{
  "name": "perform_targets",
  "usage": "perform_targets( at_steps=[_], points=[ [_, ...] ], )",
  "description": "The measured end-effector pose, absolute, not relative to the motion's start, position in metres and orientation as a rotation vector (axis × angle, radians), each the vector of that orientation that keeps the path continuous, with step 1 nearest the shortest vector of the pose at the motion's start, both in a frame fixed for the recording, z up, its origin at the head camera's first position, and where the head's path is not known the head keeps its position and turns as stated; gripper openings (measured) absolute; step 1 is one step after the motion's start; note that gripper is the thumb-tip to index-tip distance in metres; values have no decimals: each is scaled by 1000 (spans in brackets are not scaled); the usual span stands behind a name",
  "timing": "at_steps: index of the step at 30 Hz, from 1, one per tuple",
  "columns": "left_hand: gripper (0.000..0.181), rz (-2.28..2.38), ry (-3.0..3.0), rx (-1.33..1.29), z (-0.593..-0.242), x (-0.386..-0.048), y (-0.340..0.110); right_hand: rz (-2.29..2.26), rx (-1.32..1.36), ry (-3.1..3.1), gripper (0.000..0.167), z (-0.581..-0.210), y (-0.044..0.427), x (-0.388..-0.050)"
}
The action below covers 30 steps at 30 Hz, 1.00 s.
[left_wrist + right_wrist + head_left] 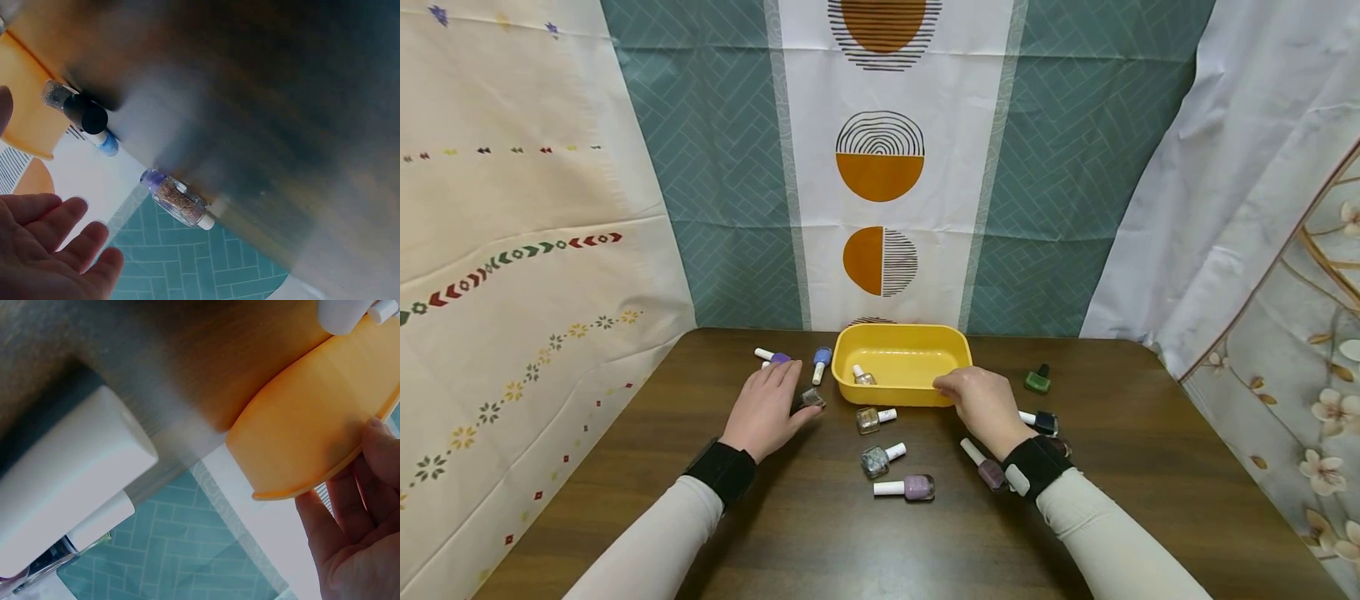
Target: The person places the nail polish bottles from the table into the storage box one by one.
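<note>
Tray (904, 397) is yellow, sits at the far edge of the desk (805, 542), backed by a hanging cloth (730, 167). Right hand (987, 404) is on the tray's front right corner: fingers clamped on the rim, thumb to the outer wall per right wrist view. Left hand (765, 408) is left of the tray, palm down above the desk, fingers loosely apart, nothing in them. Dark bottle (812, 397) lies between left hand and tray, near the thumb; its cap is black.

Rest of the bottles, relative to the tray:
- Inside, left end: pale bottle (865, 378), white cap leaning on the wall.
- Left, just beside: blue bottle (823, 356), cap toward the front.
- Further left, past the left fingertips: purple bottle (780, 358), with brown bottle (179, 200) next to it, best seen from left wrist.
- In front, going nearer: gold bottle (867, 421), silver bottle (875, 462), lilac bottle (919, 487). All on their sides.
- Front right: mauve bottle (991, 474), below the right hand; black bottle (1046, 423), white cap partly behind the hand. One more there is mostly hidden by the wristband (1037, 461), can't tell its colour.
- Right, well apart: green bottle (1037, 382), dark cap.
</note>
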<state>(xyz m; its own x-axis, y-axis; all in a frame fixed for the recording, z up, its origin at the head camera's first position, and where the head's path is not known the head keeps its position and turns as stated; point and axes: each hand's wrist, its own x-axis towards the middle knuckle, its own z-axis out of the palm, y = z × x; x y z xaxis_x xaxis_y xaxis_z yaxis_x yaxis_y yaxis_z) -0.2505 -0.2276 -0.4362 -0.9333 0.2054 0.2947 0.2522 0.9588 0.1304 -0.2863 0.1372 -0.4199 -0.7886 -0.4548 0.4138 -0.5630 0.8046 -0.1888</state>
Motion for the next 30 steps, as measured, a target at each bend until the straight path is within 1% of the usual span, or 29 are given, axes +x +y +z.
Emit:
perform_targets(
  at_steps=[10, 19, 24, 30],
  points=[
    [80, -165, -2835, -314, -440, -249, -231, 432, 757, -2643, 19, -420, 137, -287],
    [53, -75, -2808, -334, -438, -246, -231, 418, 778, -2612, 15, -420, 137, -285],
    [46, -27, -2835, -348, -433, -242, -228, 415, 772, -2622, 15, -420, 137, -285],
    [42, 22, -2860, -347, -432, -242, -226, 419, 772, -2620, 15, -420, 137, -285]
  ],
)
